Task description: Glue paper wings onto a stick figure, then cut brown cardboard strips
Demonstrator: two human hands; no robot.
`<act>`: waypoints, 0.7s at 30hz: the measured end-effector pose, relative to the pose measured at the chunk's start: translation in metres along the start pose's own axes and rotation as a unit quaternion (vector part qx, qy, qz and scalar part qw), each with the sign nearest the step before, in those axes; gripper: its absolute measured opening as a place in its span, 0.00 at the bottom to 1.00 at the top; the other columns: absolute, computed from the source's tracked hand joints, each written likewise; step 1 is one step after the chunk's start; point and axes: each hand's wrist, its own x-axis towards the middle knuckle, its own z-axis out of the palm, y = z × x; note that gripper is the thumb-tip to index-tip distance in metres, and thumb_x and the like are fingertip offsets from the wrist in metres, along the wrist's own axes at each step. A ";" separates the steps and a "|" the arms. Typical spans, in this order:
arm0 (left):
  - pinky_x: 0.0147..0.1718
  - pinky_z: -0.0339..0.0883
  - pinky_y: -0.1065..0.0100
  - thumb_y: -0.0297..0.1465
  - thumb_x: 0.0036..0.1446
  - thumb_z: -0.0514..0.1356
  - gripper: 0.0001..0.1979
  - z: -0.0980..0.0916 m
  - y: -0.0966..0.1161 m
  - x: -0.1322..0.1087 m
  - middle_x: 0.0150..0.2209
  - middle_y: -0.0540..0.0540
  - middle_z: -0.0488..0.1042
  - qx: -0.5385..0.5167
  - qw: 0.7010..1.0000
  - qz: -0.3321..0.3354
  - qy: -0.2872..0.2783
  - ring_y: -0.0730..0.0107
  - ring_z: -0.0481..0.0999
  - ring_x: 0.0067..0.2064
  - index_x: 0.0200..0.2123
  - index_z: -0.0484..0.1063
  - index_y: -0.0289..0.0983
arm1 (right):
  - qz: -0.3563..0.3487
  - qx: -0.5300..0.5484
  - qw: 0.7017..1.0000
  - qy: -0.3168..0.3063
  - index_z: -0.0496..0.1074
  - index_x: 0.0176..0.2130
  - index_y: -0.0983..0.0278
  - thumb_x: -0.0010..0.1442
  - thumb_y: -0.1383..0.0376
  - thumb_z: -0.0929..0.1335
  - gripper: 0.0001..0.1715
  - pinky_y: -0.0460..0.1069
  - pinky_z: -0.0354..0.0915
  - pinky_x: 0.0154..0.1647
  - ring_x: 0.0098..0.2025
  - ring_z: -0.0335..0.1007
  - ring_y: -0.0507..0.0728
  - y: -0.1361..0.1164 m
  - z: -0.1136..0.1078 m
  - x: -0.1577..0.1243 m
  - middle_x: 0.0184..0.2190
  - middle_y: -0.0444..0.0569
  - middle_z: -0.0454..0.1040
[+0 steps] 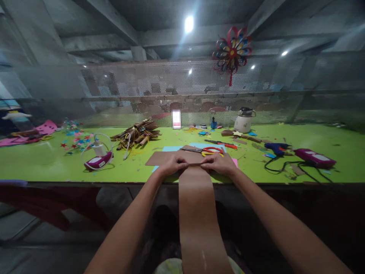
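A long strip of brown paper [198, 205] hangs over the table's front edge and down toward my lap. Its far end is folded or rolled into a narrow band. My left hand [173, 164] pinches the left end of that band, and my right hand [218, 163] pinches the right end. Beneath and behind my hands lie a flat brown sheet [158, 158], light blue paper [172, 148] and a bit of pink paper [235, 162]. Scissors with red handles [212, 150] rest just beyond my fingers, with yellow handles [212, 154] beside them.
On the green table [137, 173] are a bundle of brown paper rolls [139, 133], paper stars [81, 140], a purple power strip [98, 161], a phone [176, 119], a red cutter [228, 145], a jug [244, 121], a blue glue gun [278, 147] and another purple strip [315, 158].
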 end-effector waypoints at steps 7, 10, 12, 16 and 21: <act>0.27 0.57 0.72 0.40 0.49 0.58 0.15 -0.003 0.000 0.000 0.23 0.47 0.71 0.083 0.996 0.028 -0.020 0.72 0.65 0.27 0.26 0.75 0.32 | -0.104 -0.072 0.992 0.004 0.78 0.32 0.65 0.56 0.61 0.66 0.13 0.49 0.61 0.36 0.35 0.66 0.56 0.015 0.009 0.008 0.29 0.49 0.75; 0.26 0.56 0.73 0.37 0.49 0.58 0.13 -0.005 0.001 0.002 0.23 0.48 0.71 0.093 0.994 0.039 -0.042 0.73 0.65 0.26 0.26 0.76 0.32 | -0.139 -0.130 0.981 0.033 0.78 0.34 0.65 0.56 0.64 0.67 0.11 0.49 0.61 0.37 0.35 0.66 0.56 0.024 0.014 0.014 0.30 0.50 0.74; 0.25 0.56 0.73 0.35 0.49 0.58 0.11 -0.006 0.001 0.004 0.22 0.48 0.71 0.100 0.993 0.048 -0.049 0.74 0.64 0.25 0.27 0.75 0.32 | -0.155 -0.159 0.975 0.034 0.78 0.35 0.66 0.57 0.65 0.66 0.11 0.48 0.61 0.36 0.34 0.66 0.55 0.026 0.016 0.015 0.30 0.51 0.75; 0.25 0.56 0.73 0.30 0.48 0.57 0.08 -0.006 0.000 0.006 0.23 0.48 0.72 0.137 0.987 0.069 -0.050 0.74 0.65 0.25 0.26 0.75 0.33 | -0.161 -0.186 0.969 0.020 0.76 0.36 0.68 0.57 0.68 0.65 0.11 0.47 0.61 0.35 0.33 0.68 0.54 0.017 0.012 0.011 0.31 0.52 0.75; 0.26 0.56 0.73 0.27 0.48 0.57 0.07 -0.005 -0.002 0.006 0.25 0.46 0.74 0.171 0.981 0.080 -0.041 0.73 0.66 0.26 0.26 0.75 0.33 | -0.140 -0.334 0.932 -0.023 0.76 0.33 0.65 0.58 0.66 0.63 0.12 0.49 0.59 0.37 0.39 0.68 0.59 -0.016 0.002 0.005 0.36 0.54 0.75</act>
